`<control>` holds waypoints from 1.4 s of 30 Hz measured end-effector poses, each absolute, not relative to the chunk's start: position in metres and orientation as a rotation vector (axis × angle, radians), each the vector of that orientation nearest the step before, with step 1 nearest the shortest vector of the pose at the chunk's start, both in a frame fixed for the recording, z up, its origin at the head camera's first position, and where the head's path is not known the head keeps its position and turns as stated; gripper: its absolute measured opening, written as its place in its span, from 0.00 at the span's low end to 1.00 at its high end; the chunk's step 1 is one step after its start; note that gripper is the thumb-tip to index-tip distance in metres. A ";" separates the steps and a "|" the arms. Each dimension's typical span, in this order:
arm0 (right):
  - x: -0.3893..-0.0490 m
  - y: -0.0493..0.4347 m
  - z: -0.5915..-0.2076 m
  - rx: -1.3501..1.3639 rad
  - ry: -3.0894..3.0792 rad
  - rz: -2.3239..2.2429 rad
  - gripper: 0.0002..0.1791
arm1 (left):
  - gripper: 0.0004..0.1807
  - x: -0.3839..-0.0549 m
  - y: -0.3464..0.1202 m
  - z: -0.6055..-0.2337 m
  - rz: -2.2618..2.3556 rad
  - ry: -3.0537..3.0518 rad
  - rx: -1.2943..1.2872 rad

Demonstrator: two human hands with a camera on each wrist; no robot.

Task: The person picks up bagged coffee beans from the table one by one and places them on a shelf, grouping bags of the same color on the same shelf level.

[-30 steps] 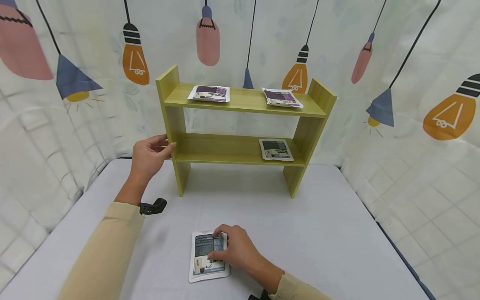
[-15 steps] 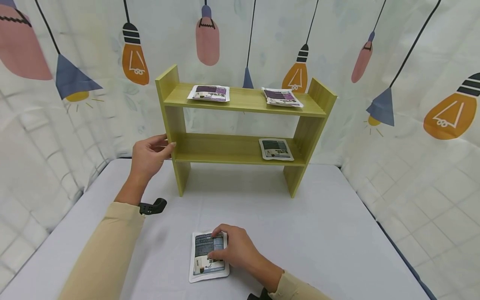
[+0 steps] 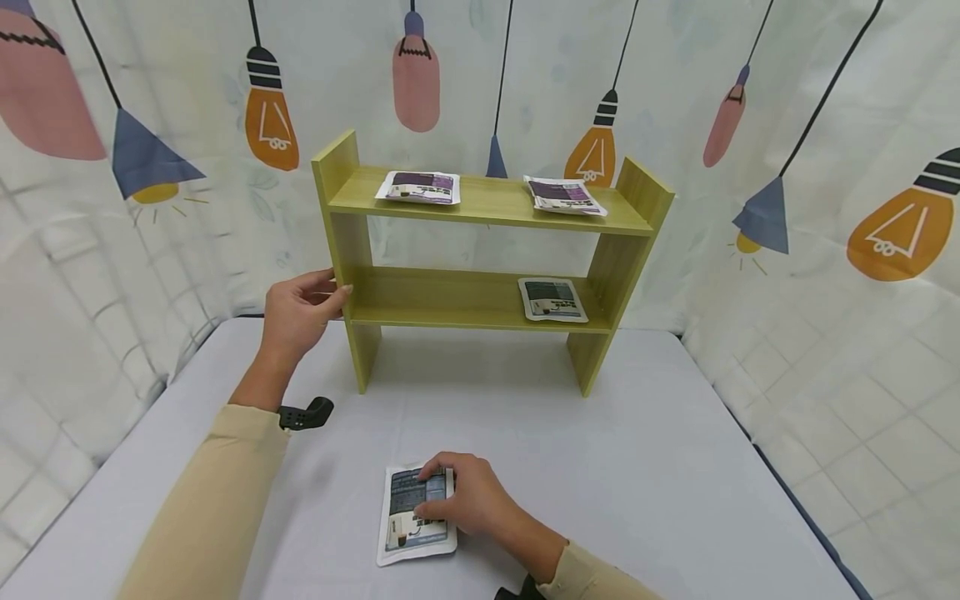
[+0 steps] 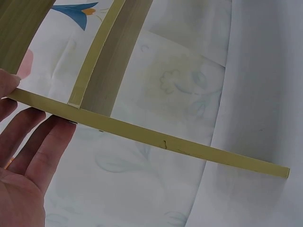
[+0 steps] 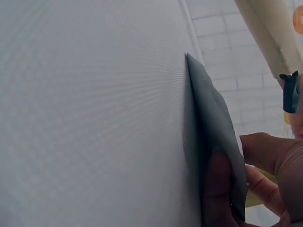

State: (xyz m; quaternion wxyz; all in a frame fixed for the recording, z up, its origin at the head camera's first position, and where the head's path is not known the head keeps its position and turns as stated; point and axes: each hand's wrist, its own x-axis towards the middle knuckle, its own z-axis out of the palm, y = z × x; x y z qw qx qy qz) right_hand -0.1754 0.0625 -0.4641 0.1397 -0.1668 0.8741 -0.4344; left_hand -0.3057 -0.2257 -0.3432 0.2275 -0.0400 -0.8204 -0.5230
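A green-yellow two-tier wooden shelf (image 3: 480, 321) stands on the table, and my left hand (image 3: 296, 312) grips the edge of its left side panel. In the left wrist view, the thumb is on the inner side of the panel (image 4: 142, 134) and the fingers are on the outer side. Nearer to me, a flat white-edged pouch (image 3: 401, 542) with a dark blue label lies on the table. My right hand (image 3: 480, 500) pinches its right edge. The right wrist view has the pouch (image 5: 213, 109) between thumb and fingers, its near side slightly off the cloth.
Two purple-labelled pouches, one left (image 3: 420, 187) and one right (image 3: 564, 197), lie on the top tier. A green-labelled pouch (image 3: 552, 300) lies at the right of the lower tier. White cloth covers the table (image 3: 675, 467); a lamp-patterned curtain (image 3: 465, 50) surrounds it.
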 end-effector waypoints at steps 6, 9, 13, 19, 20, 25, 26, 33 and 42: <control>-0.175 0.063 -0.463 -0.478 2.505 -1.277 0.18 | 0.30 -0.305 -0.226 -0.343 -1.438 -2.268 -0.106; -0.176 0.063 -0.465 -0.494 2.505 -1.284 0.17 | 0.31 -0.305 -0.226 -0.343 -1.441 -2.270 -0.103; -0.178 0.064 -0.468 -0.511 2.508 -1.300 0.17 | 0.31 -0.305 -0.226 -0.343 -1.444 -2.271 -0.104; -0.179 0.063 -0.470 -0.508 2.494 -1.323 0.17 | 0.30 -0.305 -0.226 -0.343 -1.438 -2.266 -0.107; -0.179 0.063 -0.471 -0.507 2.491 -1.325 0.17 | 0.30 -0.305 -0.226 -0.343 -1.438 -2.264 -0.107; -0.178 0.063 -0.469 -0.509 2.479 -1.334 0.18 | 0.30 -0.306 -0.226 -0.344 -1.441 -2.258 -0.111; -0.178 0.063 -0.469 -0.508 2.478 -1.335 0.18 | 0.30 -0.306 -0.226 -0.344 -1.441 -2.259 -0.112; -0.178 0.063 -0.470 -0.524 2.464 -1.346 0.21 | 0.30 -0.306 -0.226 -0.344 -1.440 -2.261 -0.112; -0.181 0.064 -0.473 -0.564 2.443 -1.357 0.22 | 0.30 -0.306 -0.225 -0.344 -1.440 -2.259 -0.104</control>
